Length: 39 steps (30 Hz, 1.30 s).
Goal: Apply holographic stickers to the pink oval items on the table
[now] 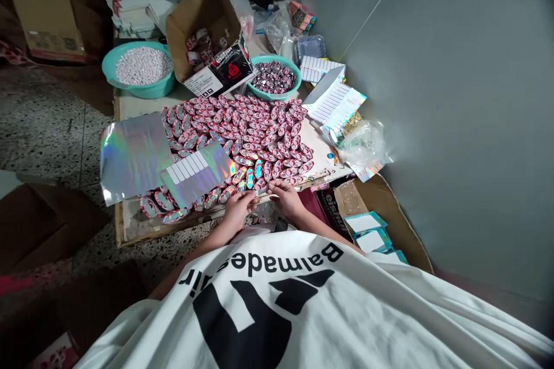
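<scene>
My left hand [239,209] and my right hand [286,196] meet at the table's front edge. Both are closed, fingertips pinching a small pale strip [261,191] between them; its exact kind is too small to make out. Just beyond stand many small oval-ended packs [259,132] with pink and red ends, crowded over the table [130,223]. A few near my fingers have shiny rainbow tops. To the left, a holographic sheet bearing white labels [188,168] lies over the packs, overlapping a larger plain holographic sheet [136,155].
Behind the packs are a turquoise basin [138,90] of small white pieces, an open carton [184,40], and a turquoise bowl [296,82] of shiny pieces. Label sheets [335,105] and a clear plastic bag [366,141] lie right, by the grey wall [459,98]. Another carton [402,213] stands below right.
</scene>
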Tool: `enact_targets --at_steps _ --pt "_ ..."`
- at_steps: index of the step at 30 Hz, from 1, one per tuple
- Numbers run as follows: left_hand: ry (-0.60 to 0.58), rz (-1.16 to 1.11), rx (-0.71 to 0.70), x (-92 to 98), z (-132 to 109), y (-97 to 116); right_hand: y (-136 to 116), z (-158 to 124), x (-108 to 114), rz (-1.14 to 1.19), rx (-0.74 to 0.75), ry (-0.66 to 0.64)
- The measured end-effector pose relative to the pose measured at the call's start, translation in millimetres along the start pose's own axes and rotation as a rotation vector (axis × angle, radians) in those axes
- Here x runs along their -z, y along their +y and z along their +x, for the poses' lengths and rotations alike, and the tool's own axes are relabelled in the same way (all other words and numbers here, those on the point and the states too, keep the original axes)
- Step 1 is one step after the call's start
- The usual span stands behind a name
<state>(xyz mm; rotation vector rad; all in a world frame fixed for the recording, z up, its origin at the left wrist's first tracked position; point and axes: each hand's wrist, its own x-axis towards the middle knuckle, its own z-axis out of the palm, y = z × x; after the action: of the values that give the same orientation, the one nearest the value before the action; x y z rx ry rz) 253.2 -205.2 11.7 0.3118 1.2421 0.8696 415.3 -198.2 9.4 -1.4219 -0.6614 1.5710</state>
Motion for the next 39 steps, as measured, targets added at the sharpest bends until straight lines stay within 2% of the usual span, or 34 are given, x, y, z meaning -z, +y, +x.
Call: enact_targets --at_steps 6,10,14,18,24,29,34,39 --pt "0.161 -0.035 -0.035 -14.3 5.7 -34.9 13.4 24.6 22.4 -0.168 0.048 -0.085" --pt "0.318 -0.041 -0.062 -18.7 14.8 -52.6 21.5 44.8 23.5 -0.452 0.196 -0.126" --pt "0.461 0.044 -0.181 -18.9 26.8 -64.4 26.3 61.8 20.2 -0.750 0.376 -0.115" --pt "0.493 0.067 -0.264 -19.9 37.2 -75.6 33.7 71.2 19.0 -0.851 0.425 -0.086" --pt "0.551 0.131 -0.307 -21.5 48.7 -89.6 38.3 72.4 18.3 -0.988 0.442 0.028" --pt "0.591 0.145 -0.286 -17.5 55.7 -88.3 38.6 69.7 12.1 -1.062 0.381 0.061" --pt "0.625 0.158 -0.265 -17.3 61.8 -87.3 41.5 70.1 11.3 -1.064 0.403 0.075" --pt "0.600 0.181 -0.265 -17.4 60.4 -87.6 47.2 70.9 15.7 -1.082 0.465 0.059"
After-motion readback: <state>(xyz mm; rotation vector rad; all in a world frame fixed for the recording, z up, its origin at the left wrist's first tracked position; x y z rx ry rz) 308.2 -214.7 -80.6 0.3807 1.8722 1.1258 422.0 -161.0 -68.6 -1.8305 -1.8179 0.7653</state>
